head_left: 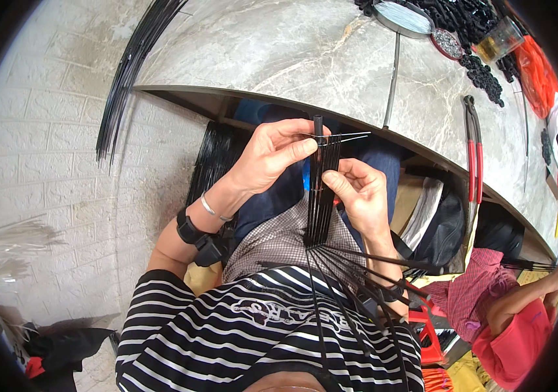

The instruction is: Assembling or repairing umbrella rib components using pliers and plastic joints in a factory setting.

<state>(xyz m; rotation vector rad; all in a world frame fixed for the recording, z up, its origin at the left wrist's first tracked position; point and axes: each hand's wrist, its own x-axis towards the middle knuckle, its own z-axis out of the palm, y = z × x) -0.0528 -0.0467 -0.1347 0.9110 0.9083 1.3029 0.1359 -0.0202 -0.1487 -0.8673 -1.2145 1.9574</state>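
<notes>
An umbrella frame [323,209] of black ribs stands bundled over my lap, with a black tube [319,123] poking out at its top. From its lower end several arms [351,258] fan out toward my chest and right forearm. My left hand [269,155] is closed, thumb and finger pinching a thin wire [351,137] against the tube; two ends of the wire stick out to the right. My right hand [359,193] grips the bundled ribs from the right side, a little lower. The right fingertips are partly hidden behind the ribs.
The stone-patterned table [279,59] edge runs just beyond my hands. On it lie red-handled cutters [473,147], a round dish [404,18], a bowl of small metal parts [447,44] and black rods [138,65]. A co-worker's arm [521,297] shows at right.
</notes>
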